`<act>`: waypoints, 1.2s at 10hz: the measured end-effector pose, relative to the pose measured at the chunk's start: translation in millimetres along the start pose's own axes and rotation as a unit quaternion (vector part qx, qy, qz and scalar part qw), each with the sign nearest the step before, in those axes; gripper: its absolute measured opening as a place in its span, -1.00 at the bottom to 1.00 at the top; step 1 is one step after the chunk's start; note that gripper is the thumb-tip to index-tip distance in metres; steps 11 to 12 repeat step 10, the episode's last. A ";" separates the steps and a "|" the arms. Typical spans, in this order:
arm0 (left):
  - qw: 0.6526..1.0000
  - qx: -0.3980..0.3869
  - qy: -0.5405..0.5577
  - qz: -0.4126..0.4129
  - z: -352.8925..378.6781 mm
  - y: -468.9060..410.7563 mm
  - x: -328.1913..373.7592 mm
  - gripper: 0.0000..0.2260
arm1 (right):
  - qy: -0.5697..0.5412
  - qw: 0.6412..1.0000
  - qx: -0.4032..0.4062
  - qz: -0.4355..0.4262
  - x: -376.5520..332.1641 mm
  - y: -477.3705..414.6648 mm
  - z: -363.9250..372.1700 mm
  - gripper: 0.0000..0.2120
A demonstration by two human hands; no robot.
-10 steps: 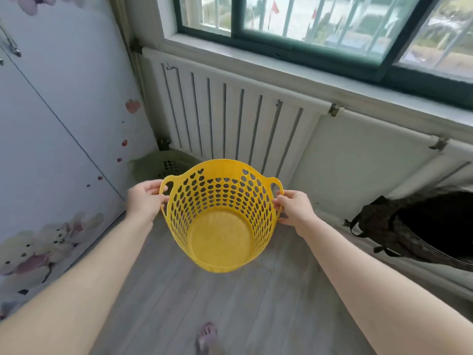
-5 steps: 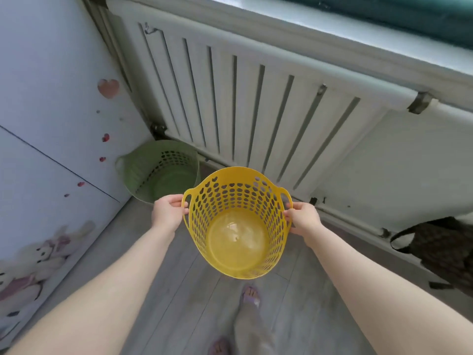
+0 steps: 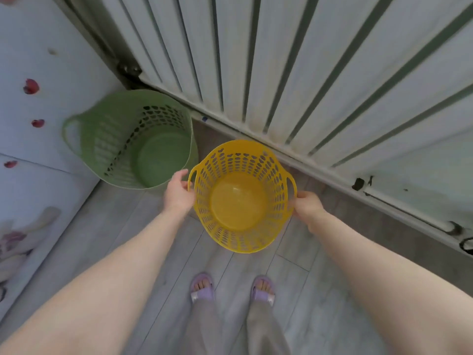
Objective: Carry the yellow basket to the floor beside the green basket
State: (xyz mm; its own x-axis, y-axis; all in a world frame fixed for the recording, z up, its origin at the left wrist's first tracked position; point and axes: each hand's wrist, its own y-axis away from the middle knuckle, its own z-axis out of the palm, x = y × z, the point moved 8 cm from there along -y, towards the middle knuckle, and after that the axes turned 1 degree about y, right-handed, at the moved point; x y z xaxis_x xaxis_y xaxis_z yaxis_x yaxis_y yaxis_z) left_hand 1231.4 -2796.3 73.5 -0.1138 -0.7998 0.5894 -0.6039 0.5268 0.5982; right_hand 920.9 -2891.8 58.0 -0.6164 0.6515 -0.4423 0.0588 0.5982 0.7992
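I hold an empty yellow perforated basket (image 3: 240,198) upright by its two side handles, low over the grey plank floor. My left hand (image 3: 178,192) grips the left handle and my right hand (image 3: 305,204) grips the right one. A larger green basket (image 3: 133,139), also empty, stands on the floor just left of the yellow one, in the corner. Whether the yellow basket touches the floor I cannot tell.
A white slatted radiator cover (image 3: 294,62) runs along the wall right behind both baskets. A white cabinet with flower decals (image 3: 33,103) closes off the left side. My feet in purple slippers (image 3: 202,286) stand on the floor (image 3: 133,221) below the basket.
The view has tilted down and moved closer to the wall. The yellow basket has come lower and nearer the green basket, both hands still on its handles. My feet have come into view.
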 end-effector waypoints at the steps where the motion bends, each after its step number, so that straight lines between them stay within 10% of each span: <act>1: 0.998 -0.025 -0.053 0.038 22.9 -36.6 -11.6 -0.58 | -0.015 1.000 -0.009 0.026 9.4 -31.3 24.2 -0.81; 5: 0.975 -0.010 -0.196 0.100 55.3 -105.2 -32.5 -0.40 | -0.186 0.981 -0.005 0.060 30.5 -84.4 77.3 -0.54; 12: 0.977 0.005 -0.180 0.113 45.0 -115.9 -23.7 -0.42 | -0.112 0.993 -0.031 -0.024 12.0 -90.6 103.8 -0.67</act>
